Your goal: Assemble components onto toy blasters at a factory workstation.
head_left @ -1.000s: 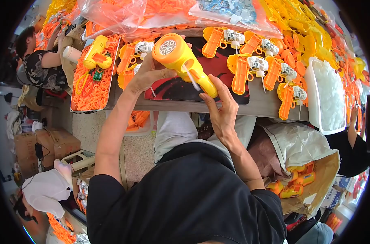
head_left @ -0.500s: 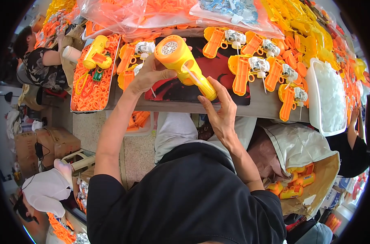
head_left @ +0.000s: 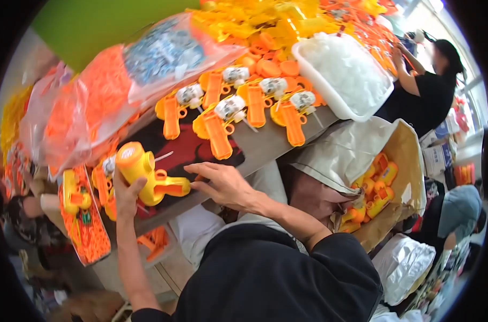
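Observation:
A yellow toy bubble gun (head_left: 145,170) with a round orange nozzle is gripped by my left hand (head_left: 127,197) around its barrel side, over the front of the table. Its handle points right, toward my right hand (head_left: 227,185). The fingers of that hand are stretched out and apart beside the handle's end; whether they touch it I cannot tell. Beyond my right hand lie several half-built orange toy guns (head_left: 218,131) with clear and white mechanisms. A dark red-and-black mat (head_left: 179,153) is under the held toy.
At left stands a tray (head_left: 88,241) of orange parts with a yellow toy gun body on top. Plastic bags (head_left: 88,102) of parts lie behind. A white tub (head_left: 335,110) of translucent pieces sits at right, above an opened sack (head_left: 405,177) holding yellow-orange toys. Other people work nearby.
My view has swung to the right, bringing the sack and tub closer to the middle. The toy has turned so its handle points right. My right hand has come off the handle.

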`<state>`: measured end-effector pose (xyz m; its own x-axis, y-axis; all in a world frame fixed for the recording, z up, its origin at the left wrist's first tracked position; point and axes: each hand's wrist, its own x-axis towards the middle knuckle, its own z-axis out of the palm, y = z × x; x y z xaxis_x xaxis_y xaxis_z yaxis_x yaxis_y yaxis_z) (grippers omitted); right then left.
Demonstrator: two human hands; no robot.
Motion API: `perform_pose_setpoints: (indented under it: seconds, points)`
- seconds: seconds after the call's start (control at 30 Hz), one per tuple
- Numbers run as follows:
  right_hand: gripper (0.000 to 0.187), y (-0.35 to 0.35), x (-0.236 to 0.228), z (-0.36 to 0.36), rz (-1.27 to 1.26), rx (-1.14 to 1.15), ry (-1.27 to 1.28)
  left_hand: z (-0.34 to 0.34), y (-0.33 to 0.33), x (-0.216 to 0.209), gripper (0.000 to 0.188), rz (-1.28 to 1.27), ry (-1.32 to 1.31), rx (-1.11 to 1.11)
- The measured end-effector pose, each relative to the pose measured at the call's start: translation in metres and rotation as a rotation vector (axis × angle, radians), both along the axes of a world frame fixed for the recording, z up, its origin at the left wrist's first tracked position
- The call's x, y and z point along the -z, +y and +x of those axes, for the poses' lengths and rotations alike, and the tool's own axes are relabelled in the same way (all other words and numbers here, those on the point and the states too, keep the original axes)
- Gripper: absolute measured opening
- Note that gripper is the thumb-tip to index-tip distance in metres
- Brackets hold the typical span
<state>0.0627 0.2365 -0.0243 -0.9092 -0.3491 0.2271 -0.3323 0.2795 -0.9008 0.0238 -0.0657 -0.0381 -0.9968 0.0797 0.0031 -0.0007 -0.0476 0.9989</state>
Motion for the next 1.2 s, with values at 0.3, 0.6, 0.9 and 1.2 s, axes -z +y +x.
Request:
perform_pose_setpoints:
  seconds: [0.3,0.6,0.9,1.2]
  points:
    - [0.025,0.170,-0.056,-0.033,0.236,0.511,0.156,0.000,0.052,-0.058,0.067,-0.502,0.154,0.052]
    - [0.024,0.404,-0.107,-0.186,0.754,0.952,0.504,-0.017,0.089,-0.085,0.067,-1.018,0.579,0.127]
    - [0.031,0.526,-0.075,-0.342,1.695,0.511,0.517,-0.028,0.100,-0.078,0.073,-0.956,0.388,0.179]
    - [0.011,0.547,-0.068,-0.372,1.842,0.408,0.615,-0.025,0.111,-0.090,0.077,-0.949,0.336,0.154]
